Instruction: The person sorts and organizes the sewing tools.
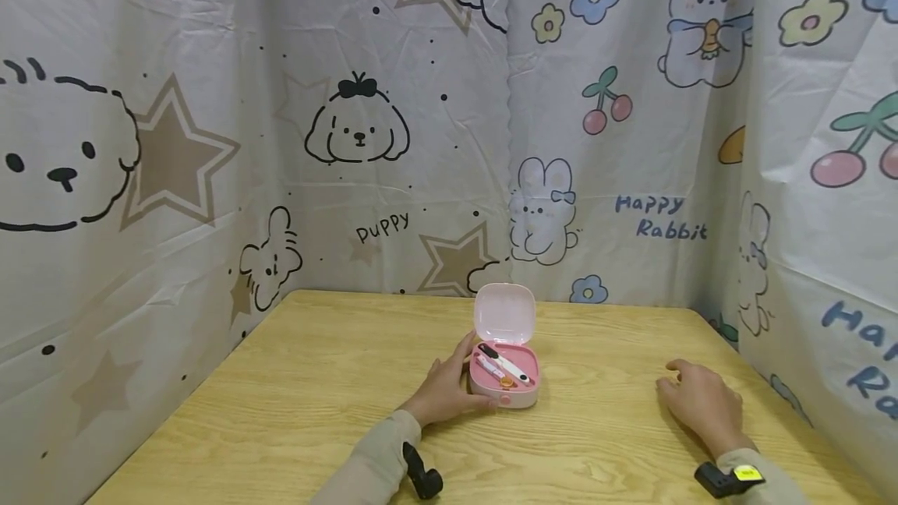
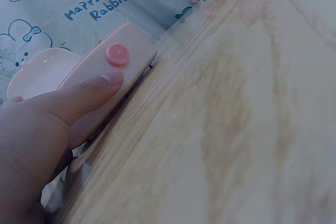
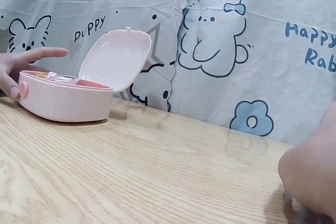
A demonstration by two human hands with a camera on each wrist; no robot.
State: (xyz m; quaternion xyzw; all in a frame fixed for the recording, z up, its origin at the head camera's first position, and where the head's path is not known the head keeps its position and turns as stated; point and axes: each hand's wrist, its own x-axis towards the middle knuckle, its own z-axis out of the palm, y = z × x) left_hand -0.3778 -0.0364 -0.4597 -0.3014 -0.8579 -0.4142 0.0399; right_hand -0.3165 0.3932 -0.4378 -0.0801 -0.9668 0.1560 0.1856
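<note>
A small pale-pink box [image 1: 522,399] stands on the table with its lid [image 1: 505,315] raised at the back. Inside its pink interior lie a white stick with a black end [image 1: 515,371], a pink-and-white stick [image 1: 489,367] and a small orange round piece [image 1: 507,383]. My left hand [image 1: 442,390] holds the box from its left side, the thumb [image 2: 94,94] along the front wall just below the round pink button [image 2: 117,54]. Well to the right of the box, my right hand [image 1: 704,404] rests low at the table with loosely bent fingers, holding nothing.
The wood-grain table [image 1: 316,411] ends at the back against a hanging curtain [image 1: 351,201] printed with puppies and rabbits. More curtain closes in both sides. A black strap device [image 1: 422,474] is on the left wrist, another [image 1: 726,480] on the right.
</note>
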